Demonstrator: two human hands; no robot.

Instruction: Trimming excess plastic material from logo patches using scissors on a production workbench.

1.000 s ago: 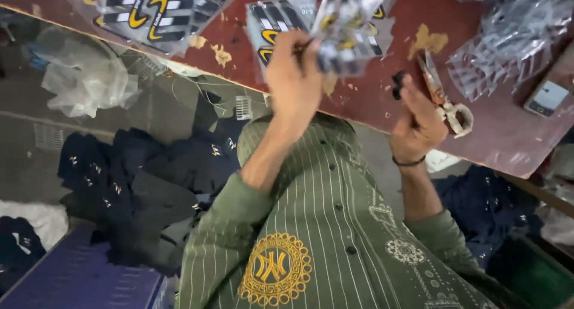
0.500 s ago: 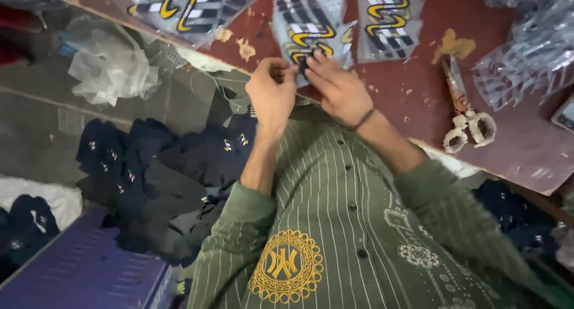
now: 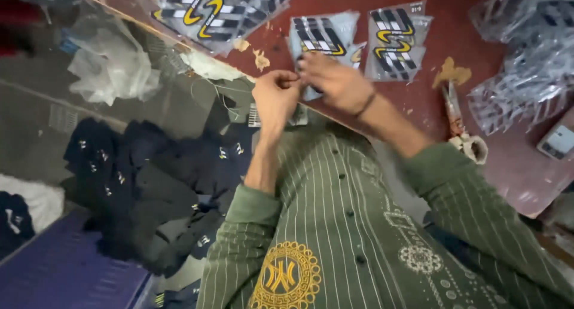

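- Pinching with my left hand (image 3: 276, 94), fingers curled tight at the near corner of a clear plastic packet holding black, white and yellow striped cloth (image 3: 323, 37); it is lying flat on the dark red table (image 3: 508, 159)
- My right hand (image 3: 335, 82) is pressing down on that packet's near edge, fingers bent; I cannot tell what it is gripping
- A second matching striped packet (image 3: 396, 40) is lying just beside it; scissors with pale wrapped handles (image 3: 460, 127) are resting near my right forearm
- Dark navy garments (image 3: 137, 177) are piling up below the table edge
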